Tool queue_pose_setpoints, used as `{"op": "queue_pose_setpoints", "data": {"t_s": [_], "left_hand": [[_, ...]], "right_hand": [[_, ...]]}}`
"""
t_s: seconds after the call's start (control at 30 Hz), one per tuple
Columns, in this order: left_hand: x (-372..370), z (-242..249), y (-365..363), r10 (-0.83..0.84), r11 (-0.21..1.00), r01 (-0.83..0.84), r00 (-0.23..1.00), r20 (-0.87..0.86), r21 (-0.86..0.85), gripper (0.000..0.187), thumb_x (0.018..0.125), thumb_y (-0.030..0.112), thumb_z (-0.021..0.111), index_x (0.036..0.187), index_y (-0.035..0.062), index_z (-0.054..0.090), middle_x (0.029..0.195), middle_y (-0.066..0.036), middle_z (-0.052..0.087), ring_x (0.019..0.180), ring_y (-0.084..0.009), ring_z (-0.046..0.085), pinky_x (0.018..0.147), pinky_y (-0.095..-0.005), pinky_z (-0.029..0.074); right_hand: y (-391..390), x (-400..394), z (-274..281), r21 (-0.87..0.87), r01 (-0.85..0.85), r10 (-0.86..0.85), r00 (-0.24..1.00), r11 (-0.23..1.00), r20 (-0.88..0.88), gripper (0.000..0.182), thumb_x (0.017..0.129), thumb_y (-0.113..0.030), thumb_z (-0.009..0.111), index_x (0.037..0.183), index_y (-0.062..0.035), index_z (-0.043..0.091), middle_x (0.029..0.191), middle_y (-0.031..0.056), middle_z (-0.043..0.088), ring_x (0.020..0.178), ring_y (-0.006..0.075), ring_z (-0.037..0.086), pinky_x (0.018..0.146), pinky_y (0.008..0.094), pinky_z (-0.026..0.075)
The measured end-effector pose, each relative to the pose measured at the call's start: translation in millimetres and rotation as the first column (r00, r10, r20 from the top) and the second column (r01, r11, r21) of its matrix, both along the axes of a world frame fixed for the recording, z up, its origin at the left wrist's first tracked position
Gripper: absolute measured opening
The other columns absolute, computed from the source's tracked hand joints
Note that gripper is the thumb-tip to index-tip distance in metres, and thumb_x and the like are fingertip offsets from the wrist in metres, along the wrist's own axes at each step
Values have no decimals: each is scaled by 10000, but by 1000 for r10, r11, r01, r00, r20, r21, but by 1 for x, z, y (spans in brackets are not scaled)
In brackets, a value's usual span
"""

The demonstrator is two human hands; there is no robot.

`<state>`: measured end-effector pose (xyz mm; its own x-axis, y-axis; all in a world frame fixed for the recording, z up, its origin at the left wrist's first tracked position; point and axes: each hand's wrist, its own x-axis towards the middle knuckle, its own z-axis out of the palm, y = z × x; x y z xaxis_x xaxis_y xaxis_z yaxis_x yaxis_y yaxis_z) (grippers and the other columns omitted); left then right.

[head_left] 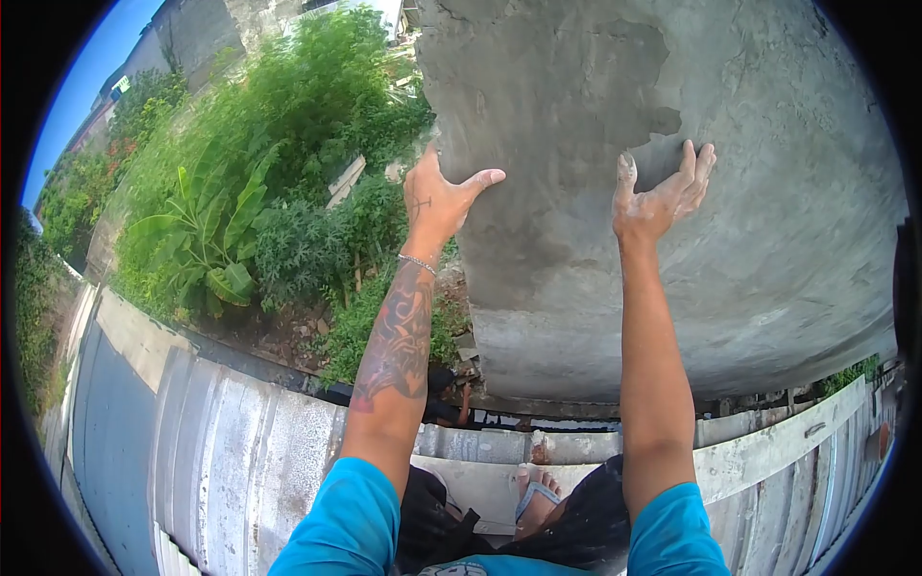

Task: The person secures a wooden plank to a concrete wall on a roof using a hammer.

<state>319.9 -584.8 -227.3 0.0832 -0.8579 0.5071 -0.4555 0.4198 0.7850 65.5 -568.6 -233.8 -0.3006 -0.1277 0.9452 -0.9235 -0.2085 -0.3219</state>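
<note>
A grey plastered wall (pixel 567 240) stands in front of me, with a darker, damp-looking patch (pixel 567 86) on its upper part. My left hand (pixel 440 192) is at the wall's left edge. Its thumb stretches across the wall face, and its fingers reach up along the edge, partly out of sight. Whitish plaster dust coats my right hand (pixel 665 197), which is open before the wall with thumb and fingers spread apart. Neither hand shows a tool in it.
Below me lie corrugated roof sheets (pixel 240 451) and a pale board (pixel 778 442), with my sandaled foot (pixel 538 494) near the wall's base. Green plants (pixel 211 221) grow down on the left. Part of another person (pixel 451 396) shows in the gap below.
</note>
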Motion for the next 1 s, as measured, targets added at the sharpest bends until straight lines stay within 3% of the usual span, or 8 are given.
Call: {"op": "queue_pose_setpoints", "data": {"t_s": [0.3,0.53,0.6,0.7,0.73,0.83,0.93,1.0], "left_hand": [[-1,-3,-4,-34,995,29,998,-59,-95,867,601,422,858,1220,-74,509,1134,-204,618,1064,-306,590,945,-391,435],[-2,-7,-7,-15,996,12,999,-29,-89,904,593,462,851,1232,-71,497,1141,-211,614,1076,-325,584,951,-400,428],[3,-7,-12,57,995,-51,996,75,-81,959,611,525,824,1263,-83,470,1166,-229,594,1091,-339,574,955,-401,431],[9,21,-10,74,997,-75,997,31,29,985,638,562,796,1287,-90,445,1189,-235,573,1105,-328,565,951,-402,442],[8,27,-9,108,992,-107,994,2,-73,977,654,563,787,1293,-87,434,1212,-235,553,1120,-318,555,941,-404,452],[-8,48,1,147,924,-175,983,-109,-339,911,726,517,760,1306,-84,398,1285,-245,475,1174,-331,506,936,-409,467],[-22,64,11,223,908,-231,973,-64,-350,1022,711,561,752,1364,-84,302,1350,-251,395,1237,-348,440,994,-429,422],[-32,63,10,260,894,-248,965,-17,-374,1107,679,588,761,1378,-104,252,1372,-263,361,1264,-363,405,1040,-435,367]], "right_hand": [[13,-3,-66,283,164,-191,979,945,70,1168,645,-711,677,1439,-16,177,1487,178,143,1397,362,130,1106,571,133],[9,-5,-70,230,157,-178,981,961,73,1169,636,-704,679,1435,-11,182,1485,143,143,1390,362,140,1090,583,179],[12,-4,-70,262,160,-187,979,952,80,1170,632,-701,684,1432,-10,183,1480,160,143,1388,365,141,1090,583,181],[15,-4,-67,317,152,-196,974,936,111,1171,628,-700,687,1429,-9,185,1472,189,146,1385,368,145,1091,581,179],[17,-4,-68,342,149,-202,972,928,124,1171,627,-700,688,1428,-9,186,1468,199,147,1384,369,147,1092,579,178],[25,-13,-80,307,172,-214,971,936,109,1037,741,-619,660,1428,-7,181,1467,225,147,1384,367,146,1094,570,177],[34,-35,-110,501,257,-387,906,827,173,851,860,-488,600,1426,-2,190,1476,233,152,1380,368,165,1101,530,194],[44,-55,-139,573,146,-472,743,806,474,689,936,-405,497,1419,0,220,1465,246,197,1367,366,218,1100,490,227]]}}
